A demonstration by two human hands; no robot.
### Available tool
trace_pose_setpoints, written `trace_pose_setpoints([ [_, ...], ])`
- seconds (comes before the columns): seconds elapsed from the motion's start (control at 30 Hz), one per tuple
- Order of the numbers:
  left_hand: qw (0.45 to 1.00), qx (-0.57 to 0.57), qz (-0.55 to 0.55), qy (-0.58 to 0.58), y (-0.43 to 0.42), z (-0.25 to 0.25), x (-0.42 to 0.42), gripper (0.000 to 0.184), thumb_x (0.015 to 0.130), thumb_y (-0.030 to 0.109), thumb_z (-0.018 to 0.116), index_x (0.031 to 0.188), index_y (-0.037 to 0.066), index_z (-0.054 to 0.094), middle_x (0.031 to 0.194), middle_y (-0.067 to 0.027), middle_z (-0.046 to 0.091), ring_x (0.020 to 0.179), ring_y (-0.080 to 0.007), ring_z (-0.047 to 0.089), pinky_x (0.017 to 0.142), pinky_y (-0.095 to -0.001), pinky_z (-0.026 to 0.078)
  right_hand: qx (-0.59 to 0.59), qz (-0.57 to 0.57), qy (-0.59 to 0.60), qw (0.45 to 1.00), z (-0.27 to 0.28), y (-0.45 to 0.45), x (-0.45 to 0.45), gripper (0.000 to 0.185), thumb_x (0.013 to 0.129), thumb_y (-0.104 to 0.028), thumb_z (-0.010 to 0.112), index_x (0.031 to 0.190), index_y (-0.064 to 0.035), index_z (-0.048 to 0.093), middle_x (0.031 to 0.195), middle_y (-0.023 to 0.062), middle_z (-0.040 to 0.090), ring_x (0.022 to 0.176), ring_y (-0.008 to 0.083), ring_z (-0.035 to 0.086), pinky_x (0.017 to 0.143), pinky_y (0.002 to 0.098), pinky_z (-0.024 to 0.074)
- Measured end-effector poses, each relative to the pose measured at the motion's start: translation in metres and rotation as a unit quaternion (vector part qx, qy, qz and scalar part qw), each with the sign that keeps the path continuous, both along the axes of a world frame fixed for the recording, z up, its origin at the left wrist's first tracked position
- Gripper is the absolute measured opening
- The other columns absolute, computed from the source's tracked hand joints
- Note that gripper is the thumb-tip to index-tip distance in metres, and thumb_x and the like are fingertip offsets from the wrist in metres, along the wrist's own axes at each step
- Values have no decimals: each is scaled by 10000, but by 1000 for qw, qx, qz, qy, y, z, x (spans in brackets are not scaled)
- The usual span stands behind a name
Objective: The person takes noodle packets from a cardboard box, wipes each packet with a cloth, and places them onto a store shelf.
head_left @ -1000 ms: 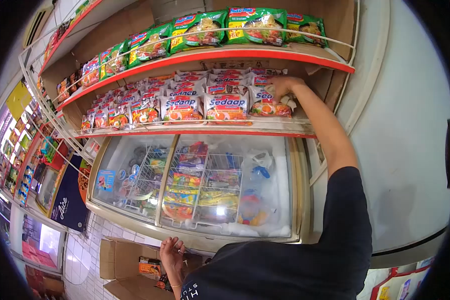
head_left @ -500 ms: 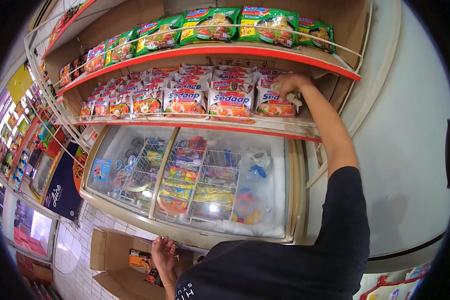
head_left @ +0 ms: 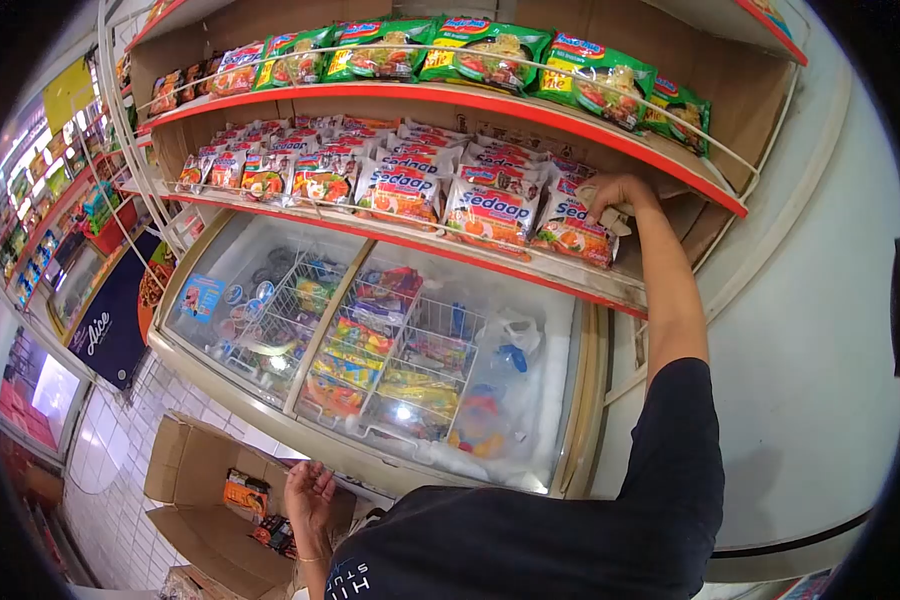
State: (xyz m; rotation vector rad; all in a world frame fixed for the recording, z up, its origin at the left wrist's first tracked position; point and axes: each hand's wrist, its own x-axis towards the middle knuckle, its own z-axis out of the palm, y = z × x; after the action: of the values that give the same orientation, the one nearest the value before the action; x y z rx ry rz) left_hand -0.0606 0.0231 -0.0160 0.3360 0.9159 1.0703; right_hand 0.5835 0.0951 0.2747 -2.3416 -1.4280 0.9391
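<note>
My right hand (head_left: pixel 618 194) is closed around a crumpled beige cloth (head_left: pixel 620 222) at the right end of the middle shelf. Cloth and fingers are against the rightmost white-and-orange Sedaap noodle packet (head_left: pixel 573 232). Beside it stands another Sedaap noodle packet (head_left: pixel 490 212), with more rows of packets to the left and behind. Down low, my left hand (head_left: pixel 311 494) hangs with loosely bent fingers, partly apart, and I see nothing in it. It is nearest to an open cardboard box (head_left: pixel 185 465), where a few orange and dark packets (head_left: pixel 246 492) lie.
Green noodle packets (head_left: pixel 485 55) line the upper shelf behind a wire rail. Below the shelves is a glass-topped freezer (head_left: pixel 370 445) with wire baskets of frozen goods. A dark Aice-branded freezer (head_left: pixel 105 335) stands at left, and a pale wall (head_left: pixel 790 330) rises at right.
The view has tilted, so the shelves and freezer slope down to the right. My right hand stays at the end packet with the cloth; my left hand remains by the box.
</note>
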Motion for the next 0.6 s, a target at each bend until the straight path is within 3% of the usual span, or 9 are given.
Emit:
trace_pose_setpoints([
  [0.1, 1000, -6, 5, 5, 0, 3, -1, 114, 858, 238, 518, 909, 137, 507, 823, -25, 607, 686, -170, 598, 607, -311, 507, -70, -35, 45, 996, 9, 2, -4, 812, 482, -117, 785, 1222, -113, 451, 1129, 108, 529, 1016, 241, 504, 841, 343, 419],
  [0.23, 1000, -22, 4, 14, 1, -4, -4, 113, 857, 239, 520, 905, 138, 509, 826, -24, 606, 695, -170, 598, 609, -314, 508, -81, -12, 21, 996, 11, 7, -9, 780, 500, -117, 780, 1209, -103, 456, 1124, 109, 530, 1012, 244, 508, 834, 350, 419],
  [0.3, 1000, -24, -2, 10, 1, -6, -1, 117, 857, 244, 522, 904, 138, 512, 839, -24, 606, 722, -169, 599, 616, -314, 507, -4, 10, -108, 994, 3, 8, -9, 721, 478, -154, 784, 1139, -100, 501, 1082, 130, 557, 954, 287, 541, 785, 424, 439],
  [0.33, 999, -30, -3, 12, 1, -8, 0, 117, 857, 244, 522, 904, 138, 512, 839, -24, 606, 722, -169, 599, 616, -314, 507, -10, 9, -106, 994, 1, 7, -11, 721, 478, -154, 784, 1139, -100, 501, 1082, 130, 557, 954, 287, 541, 785, 424, 439],
  [0.4, 1000, -2, -21, -6, 1, -11, 5, 169, 817, 275, 561, 906, 131, 576, 860, -27, 622, 758, -185, 602, 658, -323, 500, 36, 11, -181, 983, 0, 4, -16, 709, 485, -187, 780, 1132, -88, 507, 1105, 130, 549, 965, 281, 537, 797, 393, 438],
  [0.5, 999, -22, -27, -21, 0, -12, 8, 127, 856, 259, 523, 911, 144, 513, 858, -19, 604, 750, -172, 598, 645, -317, 504, 8, 18, -179, 984, 5, -5, -32, 705, 494, -197, 771, 1136, -68, 512, 1127, 135, 537, 990, 261, 525, 805, 360, 436],
  [0.53, 999, -16, -31, -28, 0, -12, 8, 125, 855, 256, 523, 914, 145, 516, 859, -19, 604, 745, -177, 598, 650, -322, 504, 24, 2, -188, 982, 2, -8, -33, 660, 521, -192, 757, 1120, -37, 527, 1009, 132, 580, 907, 212, 539, 797, 312, 427],
  [0.6, 998, 2, -39, -57, 1, -15, 4, 138, 852, 252, 525, 934, 140, 524, 878, -27, 605, 778, -182, 595, 673, -323, 500, 62, -9, -227, 972, 1, -17, -41, 662, 524, -185, 757, 1124, -28, 524, 1010, 132, 579, 905, 207, 540, 795, 312, 428],
])
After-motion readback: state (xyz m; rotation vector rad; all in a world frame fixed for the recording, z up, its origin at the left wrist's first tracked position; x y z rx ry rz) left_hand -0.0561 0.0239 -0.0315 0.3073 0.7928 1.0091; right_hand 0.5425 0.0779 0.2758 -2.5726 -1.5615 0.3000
